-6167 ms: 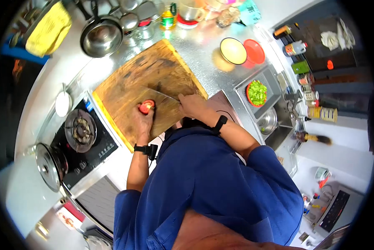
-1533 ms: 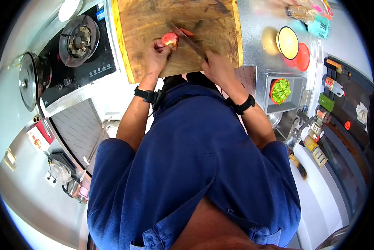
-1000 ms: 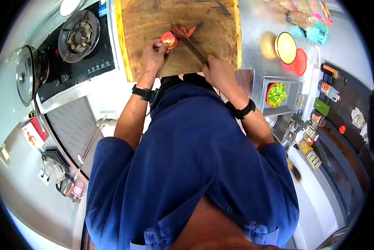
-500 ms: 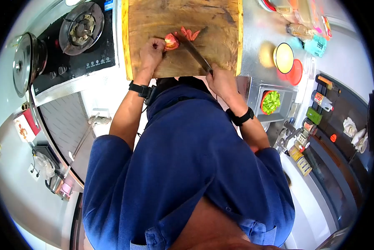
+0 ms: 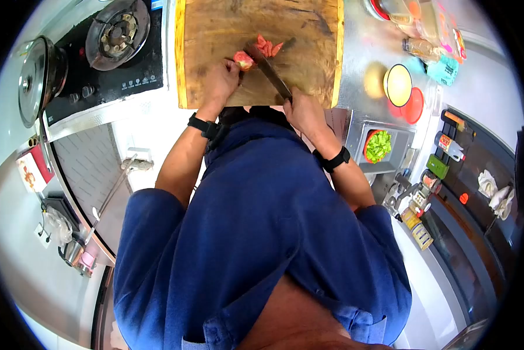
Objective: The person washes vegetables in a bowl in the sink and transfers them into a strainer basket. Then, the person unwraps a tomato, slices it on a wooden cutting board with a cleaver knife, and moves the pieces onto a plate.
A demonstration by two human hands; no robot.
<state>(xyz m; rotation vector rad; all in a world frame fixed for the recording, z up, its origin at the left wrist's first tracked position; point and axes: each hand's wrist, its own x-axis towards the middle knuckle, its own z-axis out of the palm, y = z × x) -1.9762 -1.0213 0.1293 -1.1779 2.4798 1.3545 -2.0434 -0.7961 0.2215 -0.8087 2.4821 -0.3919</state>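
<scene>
My right hand [image 5: 305,112] is closed around the handle of a kitchen knife [image 5: 272,74], whose long blade slants up and left across the wooden cutting board [image 5: 209,29]. The blade lies between a cut piece of tomato [image 5: 243,60] on its left and several red tomato slices [image 5: 267,46] at its upper right. My left hand [image 5: 221,81] has its fingers drawn together, their tips against the left side of the tomato piece. Small details of that grip are too small to see.
A gas burner [image 5: 117,35] and a lidded pot [image 5: 37,81] are on the left. To the right are a yellow-rimmed bowl [image 5: 398,85], a red dish [image 5: 413,106] and a sink [image 5: 390,165] holding a bowl of chopped greens [image 5: 379,146]. Bottles and jars stand farther right.
My left hand has shifted right and a little down, as has the tomato piece. The knife and my right hand have moved slightly left. The whole view has tilted a little.
</scene>
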